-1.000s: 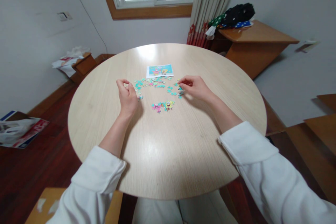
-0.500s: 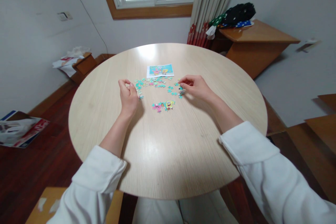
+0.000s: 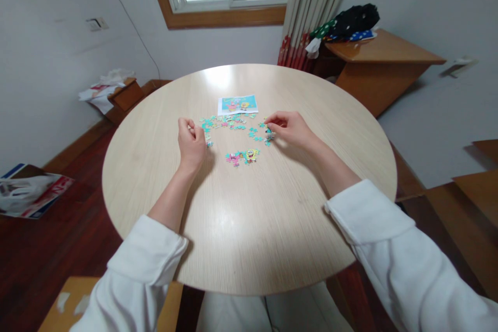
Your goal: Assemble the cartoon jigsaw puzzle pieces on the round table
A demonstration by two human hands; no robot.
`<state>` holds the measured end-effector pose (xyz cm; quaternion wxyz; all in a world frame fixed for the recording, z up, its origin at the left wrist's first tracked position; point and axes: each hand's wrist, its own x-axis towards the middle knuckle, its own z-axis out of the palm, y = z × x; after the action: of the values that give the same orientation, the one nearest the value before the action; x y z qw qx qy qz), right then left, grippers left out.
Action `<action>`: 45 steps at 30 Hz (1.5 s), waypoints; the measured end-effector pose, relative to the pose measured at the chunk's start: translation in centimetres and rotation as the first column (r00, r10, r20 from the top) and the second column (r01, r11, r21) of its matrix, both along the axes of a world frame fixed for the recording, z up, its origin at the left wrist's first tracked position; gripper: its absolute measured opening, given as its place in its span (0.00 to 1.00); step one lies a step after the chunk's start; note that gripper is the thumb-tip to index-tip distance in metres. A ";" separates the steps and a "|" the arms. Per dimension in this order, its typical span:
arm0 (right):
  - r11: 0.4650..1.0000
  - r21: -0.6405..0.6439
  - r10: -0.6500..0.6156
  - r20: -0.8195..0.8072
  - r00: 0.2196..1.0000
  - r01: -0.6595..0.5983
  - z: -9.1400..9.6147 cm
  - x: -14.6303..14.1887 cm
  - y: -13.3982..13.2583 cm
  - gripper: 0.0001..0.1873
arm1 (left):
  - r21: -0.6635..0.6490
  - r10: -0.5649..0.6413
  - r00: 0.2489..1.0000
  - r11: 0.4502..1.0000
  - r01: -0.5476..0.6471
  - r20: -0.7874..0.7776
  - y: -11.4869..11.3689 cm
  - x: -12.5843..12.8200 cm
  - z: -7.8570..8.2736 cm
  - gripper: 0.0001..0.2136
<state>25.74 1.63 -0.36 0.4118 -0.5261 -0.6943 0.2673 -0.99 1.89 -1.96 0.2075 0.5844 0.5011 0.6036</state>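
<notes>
On the round table lies a joined strip of jigsaw puzzle (image 3: 243,156), with a pink figure at its left and a yellow one at its right. Loose jigsaw pieces (image 3: 232,122) form an arc beyond it, mostly turquoise. My left hand (image 3: 192,144) is closed in a loose fist beside the left end of the arc; whatever its fingers may hold is hidden. My right hand (image 3: 288,127) is closed in a pinch at the right-hand pieces, its thumb and fingertips on a small jigsaw piece (image 3: 268,130). Behind the pieces lies a printed reference picture (image 3: 238,105).
The pale round table (image 3: 249,233) fills the middle of the view. A wooden cabinet (image 3: 389,57) carrying dark dotted cloth (image 3: 356,19) stands at back right, next to a curtain (image 3: 307,5). A wooden stool (image 3: 73,301) is at lower left.
My left hand has turned slightly and its fingers have curled in more. My right hand keeps its pinch at nearly the same spot. The joined strip lies as before.
</notes>
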 end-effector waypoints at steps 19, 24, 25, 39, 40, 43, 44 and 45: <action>1.000 -0.029 -0.002 -0.025 1.000 0.002 0.4 -0.1 -0.3 0.01 | -0.032 0.043 0.988 0.998 -0.048 -0.147 -0.9 0.4 1.7 0.08; 1.000 -0.016 -0.002 -0.024 1.000 0.002 0.4 -0.1 -0.3 0.04 | -0.021 0.029 0.982 0.999 -0.033 -0.186 -0.7 0.3 1.5 0.09; 1.000 -0.015 0.000 -0.024 1.000 0.000 0.4 -0.1 -0.3 0.04 | -0.022 0.024 0.982 0.999 -0.029 -0.188 -0.7 0.3 1.5 0.10; 0.999 -0.026 0.024 -0.012 1.000 -0.024 0.2 0.1 -0.2 0.04 | -0.041 0.017 0.990 0.999 -0.023 -0.137 -0.2 -0.5 1.2 0.15; 0.999 -0.027 0.023 -0.012 1.000 -0.023 0.2 0.1 -0.3 0.03 | -0.047 0.021 0.991 0.999 -0.028 -0.135 -0.2 -0.5 1.1 0.16; 0.999 -0.029 0.023 -0.016 1.000 -0.024 0.3 0.0 -0.3 0.01 | -0.056 0.037 0.992 0.997 -0.044 -0.122 -0.1 -0.5 0.9 0.16; 0.999 -0.031 0.022 -0.018 1.000 -0.022 0.3 0.0 -0.3 0.01 | -0.056 0.037 0.992 0.997 -0.044 -0.120 -0.1 -0.5 0.9 0.16; 0.999 -0.032 0.019 -0.019 1.000 -0.020 0.3 0.0 -0.3 0.01 | -0.054 0.032 0.992 0.998 -0.039 -0.121 0.0 -0.4 0.8 0.16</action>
<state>25.71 1.29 -0.05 0.4071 -0.5235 -0.6912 0.2873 -1.44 1.84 -1.18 0.1827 0.6043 0.5400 0.5567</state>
